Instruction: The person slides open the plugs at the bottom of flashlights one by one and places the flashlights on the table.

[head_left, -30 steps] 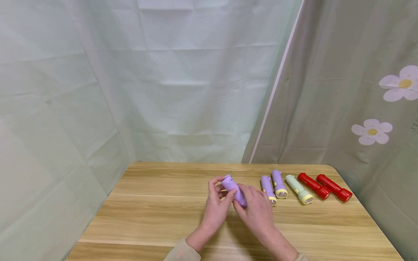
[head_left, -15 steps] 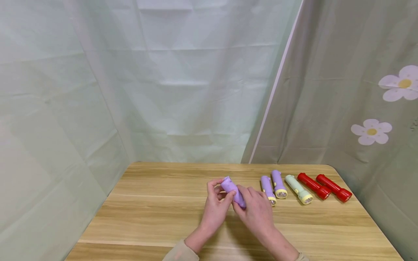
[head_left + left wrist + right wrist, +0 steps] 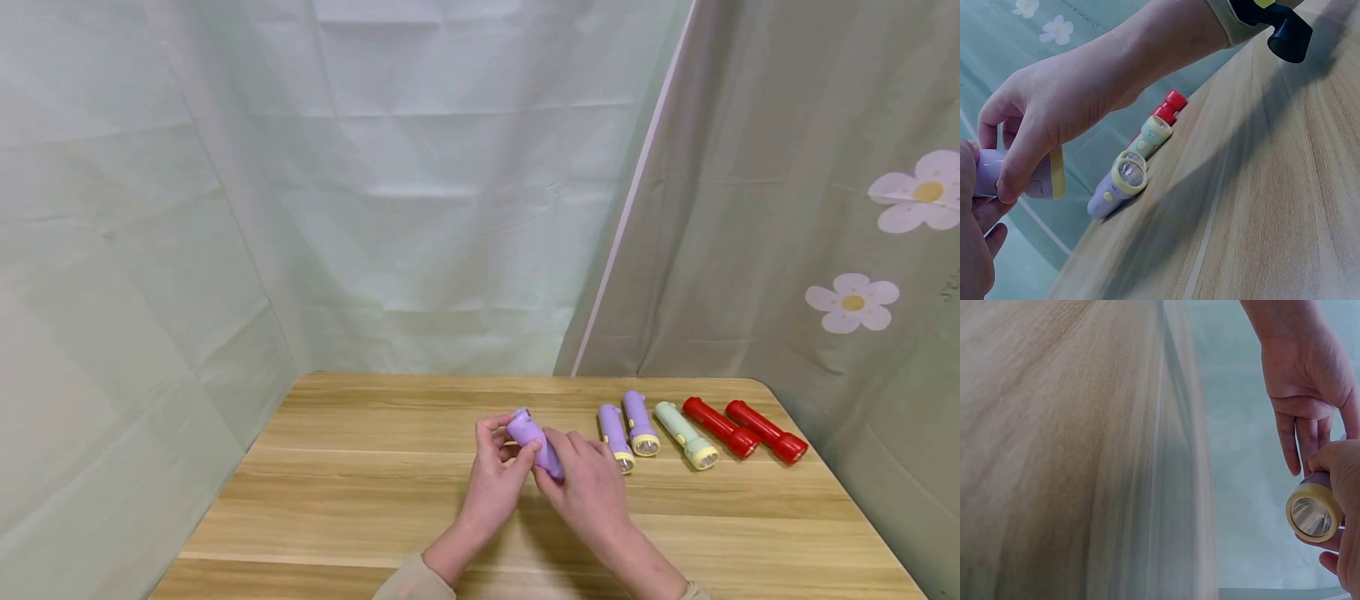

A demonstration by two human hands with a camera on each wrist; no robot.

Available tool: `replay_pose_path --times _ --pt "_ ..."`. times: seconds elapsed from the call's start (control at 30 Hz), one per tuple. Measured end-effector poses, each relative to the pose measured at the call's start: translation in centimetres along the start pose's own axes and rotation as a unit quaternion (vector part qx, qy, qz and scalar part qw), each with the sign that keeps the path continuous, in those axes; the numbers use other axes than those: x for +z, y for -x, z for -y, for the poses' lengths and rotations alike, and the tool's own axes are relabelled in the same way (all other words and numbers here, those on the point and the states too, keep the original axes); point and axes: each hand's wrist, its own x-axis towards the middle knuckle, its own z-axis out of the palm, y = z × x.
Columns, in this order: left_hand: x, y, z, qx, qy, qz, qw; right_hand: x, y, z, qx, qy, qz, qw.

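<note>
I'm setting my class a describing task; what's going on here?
A person's left hand holds a purple flashlight near its tail end, and the right hand grips it near its yellow-rimmed head, above a wooden table. To the right, two more purple flashlights, a pale green flashlight and two red flashlights lie in a row.

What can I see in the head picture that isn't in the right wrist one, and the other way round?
Only the head view: a row of lying flashlights, with two purple flashlights, one pale green flashlight and two red flashlights, plus two big flowers on the curtain.

Only the right wrist view: the yellow rim and shiny lens on the front of the held flashlight.

Both: that held flashlight's purple body, the left hand, the right hand, the wooden table and some curtain.
</note>
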Motion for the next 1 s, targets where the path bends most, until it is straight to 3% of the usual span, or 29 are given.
replay_pose_path --times 1.0 --pt "-0.40 0.35 -0.01 -0.040 -0.027 0.018 0.9987 -0.13 0.29 0.23 -0.004 0.003 0.020 0.9998"
